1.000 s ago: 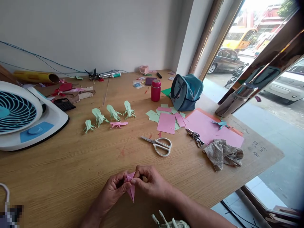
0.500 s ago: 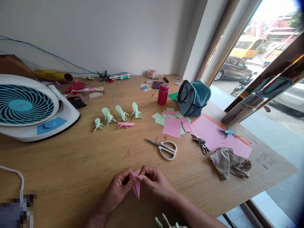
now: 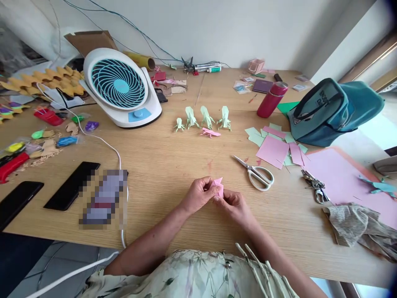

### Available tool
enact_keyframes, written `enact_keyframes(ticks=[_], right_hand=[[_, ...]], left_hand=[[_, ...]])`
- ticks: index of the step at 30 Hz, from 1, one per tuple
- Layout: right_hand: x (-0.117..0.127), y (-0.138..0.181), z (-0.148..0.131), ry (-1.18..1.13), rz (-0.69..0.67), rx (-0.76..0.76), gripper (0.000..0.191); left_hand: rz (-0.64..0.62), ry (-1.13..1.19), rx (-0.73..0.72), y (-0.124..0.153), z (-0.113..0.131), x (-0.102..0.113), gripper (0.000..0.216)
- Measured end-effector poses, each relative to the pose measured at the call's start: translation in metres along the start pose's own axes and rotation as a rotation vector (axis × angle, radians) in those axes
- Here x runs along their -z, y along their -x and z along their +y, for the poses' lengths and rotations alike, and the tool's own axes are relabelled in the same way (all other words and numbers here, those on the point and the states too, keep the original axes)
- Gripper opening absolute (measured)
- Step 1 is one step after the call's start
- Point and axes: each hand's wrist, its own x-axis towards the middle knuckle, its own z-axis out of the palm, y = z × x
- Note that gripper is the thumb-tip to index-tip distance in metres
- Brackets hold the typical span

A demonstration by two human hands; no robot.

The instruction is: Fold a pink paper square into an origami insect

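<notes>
Pink folded paper (image 3: 218, 185) is sitting between my left grip (image 3: 198, 194) and right grip (image 3: 233, 203), over the counter (image 3: 161, 165), inward of the near edge my forearms are crossing. My left grip is pinching its left side; my right grip is apparently grasping the lower edge, though my hands are covering part of the folds. One pointed corner is sticking up. Scissors (image 3: 249, 169) are lying nearby on my right, tips pointing away. Beyond, a broad stretch of wood is separating me from the pink paper insect (image 3: 211, 133) and green paper figures (image 3: 207, 116).
</notes>
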Motion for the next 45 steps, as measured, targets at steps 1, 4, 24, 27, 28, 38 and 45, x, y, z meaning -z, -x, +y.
enact_keyframes(ticks=[1,4,24,27,28,38,45], right_hand=[[0.001,0.000,0.001,0.000,-0.008,0.004,0.051],[0.003,0.001,0.004,0.006,-0.032,0.014,0.050],[0.000,0.004,0.016,0.010,0.098,0.057,0.051],[0.003,0.004,0.013,-0.015,0.175,0.062,0.045],[0.005,0.004,0.012,-0.027,0.215,0.068,0.042],[0.005,-0.001,0.007,-0.198,0.301,0.096,0.036],[0.004,0.002,0.006,-0.193,0.329,0.149,0.038]], left_hand=[[0.008,0.002,0.001,0.000,0.000,0.000,0.038],[0.047,0.010,0.009,0.000,0.001,0.004,0.040],[-0.006,0.125,0.128,-0.001,0.006,0.008,0.050],[0.043,0.056,0.088,-0.001,0.006,0.009,0.047],[0.054,0.013,0.065,-0.001,0.005,0.008,0.046],[0.003,-0.291,-0.086,0.003,0.008,0.000,0.036],[0.039,-0.313,-0.114,0.004,0.006,0.000,0.025]])
